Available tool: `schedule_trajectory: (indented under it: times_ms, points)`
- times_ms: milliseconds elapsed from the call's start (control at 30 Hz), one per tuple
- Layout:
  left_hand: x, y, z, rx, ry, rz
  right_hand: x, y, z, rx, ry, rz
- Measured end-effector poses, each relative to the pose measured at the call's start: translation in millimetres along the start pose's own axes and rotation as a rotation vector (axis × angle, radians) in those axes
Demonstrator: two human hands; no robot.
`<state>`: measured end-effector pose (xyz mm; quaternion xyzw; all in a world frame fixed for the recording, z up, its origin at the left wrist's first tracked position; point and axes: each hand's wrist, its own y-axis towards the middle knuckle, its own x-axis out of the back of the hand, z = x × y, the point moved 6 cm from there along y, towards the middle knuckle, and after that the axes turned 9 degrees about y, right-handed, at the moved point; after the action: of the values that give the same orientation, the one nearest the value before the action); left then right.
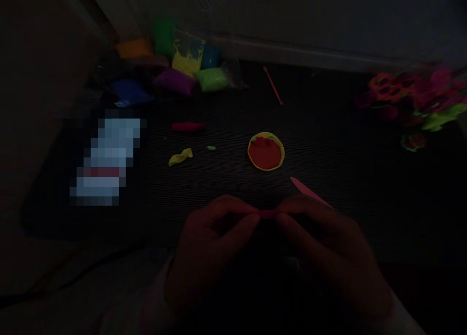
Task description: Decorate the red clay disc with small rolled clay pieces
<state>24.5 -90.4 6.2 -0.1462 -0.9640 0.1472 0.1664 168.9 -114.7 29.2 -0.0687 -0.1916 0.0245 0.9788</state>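
Table's near edge [412, 257], red strip [267, 214] between fingers [251, 222]

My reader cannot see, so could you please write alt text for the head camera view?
In dim light, a left hand and right hand pinch a small red strip between their fingertips. Ahead, on a dark table, lie a yellow-rimmed red disc and a pink blade-like tool; coloured bags are at upper left.

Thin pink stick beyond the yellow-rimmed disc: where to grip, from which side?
Probably mid-shaft, from above, fingertips closing across its width. The stick looks slim and straight, lying flat and slanting away to the left; its ends look slightly wider.
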Motion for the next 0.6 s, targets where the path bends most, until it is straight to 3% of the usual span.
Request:
schedule_trajectory:
  times_ms: [300,600]
  points:
    - [-8.9,0.4,1.1,0.064,-0.119,0.112,-2.2,0.0,1.9,0.008,0.006,0.042]
    - [-4.7,1.6,-0.6,0.017,-0.019,0.06,-3.2,0.0,1.1,0.011,0.03,0.03]
